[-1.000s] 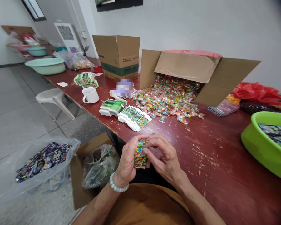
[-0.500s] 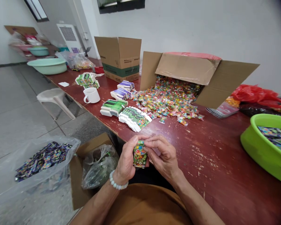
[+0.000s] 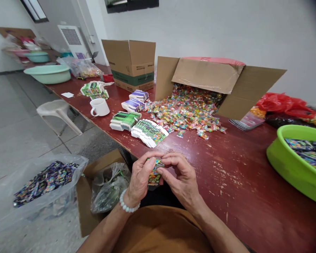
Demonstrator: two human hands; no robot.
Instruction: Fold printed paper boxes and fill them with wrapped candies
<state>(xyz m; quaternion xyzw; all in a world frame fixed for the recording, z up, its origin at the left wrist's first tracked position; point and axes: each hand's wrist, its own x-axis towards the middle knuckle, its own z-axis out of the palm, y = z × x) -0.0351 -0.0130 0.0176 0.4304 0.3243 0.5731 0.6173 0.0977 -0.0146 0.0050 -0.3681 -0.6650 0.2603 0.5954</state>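
Close to my body, just off the table edge, I hold a small colourful printed box (image 3: 154,178). My left hand (image 3: 141,175) is closed around its left side, thumb across its front. The fingers of my right hand (image 3: 179,174) pinch at its top end. My fingers cover much of the box. Ahead on the table lies a fanned stack of flat green cartons (image 3: 149,133), beside a block of green cartons (image 3: 125,120). Behind them spreads a heap of wrapped candies (image 3: 184,110), spilling from a cardboard box (image 3: 208,75).
A white mug (image 3: 100,107) and purple carton stacks (image 3: 133,104) stand on the table (image 3: 242,175). At right is a green basin (image 3: 284,165) of packets. Below left are a plastic bag (image 3: 79,168) of packets and an open carton (image 3: 81,200). A stool (image 3: 54,107) stands left.
My left thumb has moved up over the box's front, and my right fingers have closed in at its top. The view has shifted slightly to the right.
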